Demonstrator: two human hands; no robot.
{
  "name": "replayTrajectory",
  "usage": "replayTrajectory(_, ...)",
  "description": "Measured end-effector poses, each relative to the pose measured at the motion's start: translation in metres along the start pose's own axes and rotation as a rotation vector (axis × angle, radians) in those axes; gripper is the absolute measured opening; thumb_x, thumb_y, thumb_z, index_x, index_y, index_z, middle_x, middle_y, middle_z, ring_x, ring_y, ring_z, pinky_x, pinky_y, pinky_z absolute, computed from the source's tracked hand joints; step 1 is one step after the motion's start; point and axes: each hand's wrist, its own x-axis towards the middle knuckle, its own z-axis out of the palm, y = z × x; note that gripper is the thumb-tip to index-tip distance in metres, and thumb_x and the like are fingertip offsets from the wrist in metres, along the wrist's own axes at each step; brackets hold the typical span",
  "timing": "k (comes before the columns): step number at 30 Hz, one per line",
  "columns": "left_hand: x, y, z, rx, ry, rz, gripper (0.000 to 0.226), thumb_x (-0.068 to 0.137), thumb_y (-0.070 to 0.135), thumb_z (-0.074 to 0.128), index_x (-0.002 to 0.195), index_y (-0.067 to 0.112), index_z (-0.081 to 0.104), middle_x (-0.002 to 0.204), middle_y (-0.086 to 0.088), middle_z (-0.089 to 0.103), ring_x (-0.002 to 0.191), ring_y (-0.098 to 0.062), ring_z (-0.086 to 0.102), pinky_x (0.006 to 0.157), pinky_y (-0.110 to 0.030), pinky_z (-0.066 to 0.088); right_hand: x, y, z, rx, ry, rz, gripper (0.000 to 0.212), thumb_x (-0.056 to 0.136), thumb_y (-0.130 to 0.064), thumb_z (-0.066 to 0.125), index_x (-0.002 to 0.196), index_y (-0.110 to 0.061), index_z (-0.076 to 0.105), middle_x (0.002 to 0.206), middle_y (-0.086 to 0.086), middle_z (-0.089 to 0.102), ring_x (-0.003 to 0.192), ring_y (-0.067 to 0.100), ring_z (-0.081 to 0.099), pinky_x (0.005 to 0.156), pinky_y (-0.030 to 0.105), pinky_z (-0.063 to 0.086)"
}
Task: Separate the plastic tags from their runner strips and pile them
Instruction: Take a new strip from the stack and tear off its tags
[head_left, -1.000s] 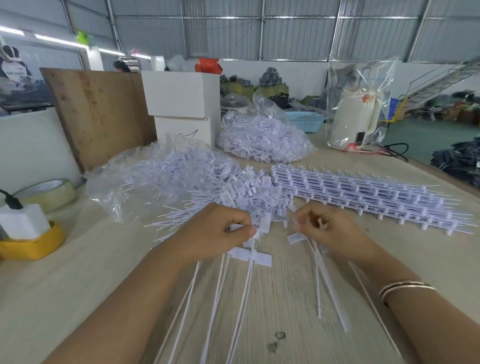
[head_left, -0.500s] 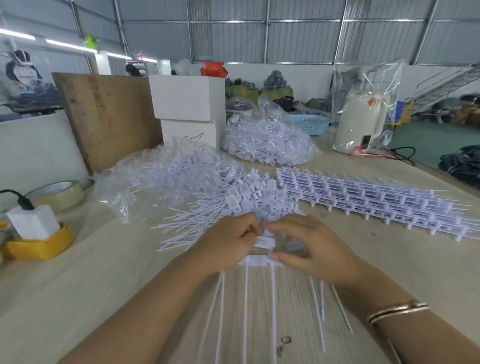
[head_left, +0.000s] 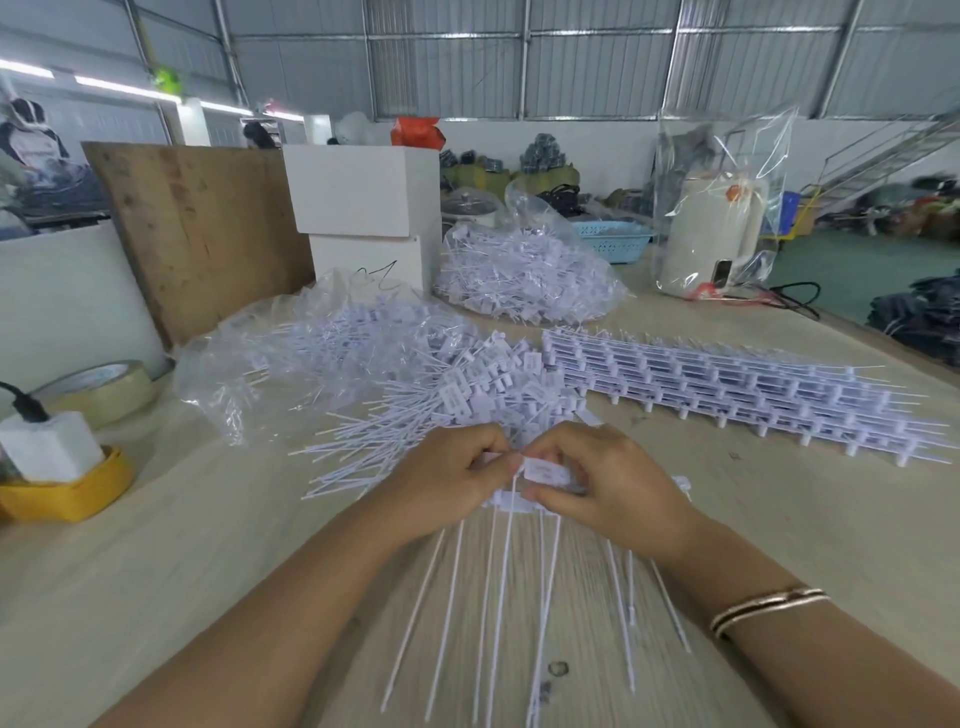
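Observation:
My left hand (head_left: 447, 480) and my right hand (head_left: 608, 483) meet over a short strip of white plastic tags (head_left: 543, 474) near the table's middle. Both pinch the strip's tag heads, fingertips nearly touching. The tags' long thin tails (head_left: 498, 597) fan out toward me across the wood. Just behind my hands lies a loose pile of separated tags (head_left: 467, 400). A long stack of uncut runner strips (head_left: 737, 389) stretches off to the right.
A clear bag of tags (head_left: 311, 353) lies at the left, another bag of tags (head_left: 524, 275) farther back. White boxes (head_left: 363, 208), a wooden board (head_left: 202, 228), a tape roll (head_left: 98, 389), a yellow tray (head_left: 67, 493) and a bagged kettle (head_left: 711, 228) ring the table (head_left: 156, 545).
My hands were apart a second ago, each with tags; they have come together on one strip and stayed joined. The view has shifted slightly.

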Motion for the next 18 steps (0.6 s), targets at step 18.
replayTrajectory(18,-0.007,0.009,-0.009,-0.066,0.029,0.251,0.02,0.093,0.017,0.056,0.075,0.025,0.054,0.06,0.009,0.05,0.049,-0.003,0.037,0.05,-0.014,0.027,-0.006,0.024,-0.031,0.925,0.282,0.394,0.015,0.088,-0.013,0.057,0.075,-0.015,0.066,0.065,-0.007,0.064,0.06,0.005,0.056,0.056,0.012,0.043)
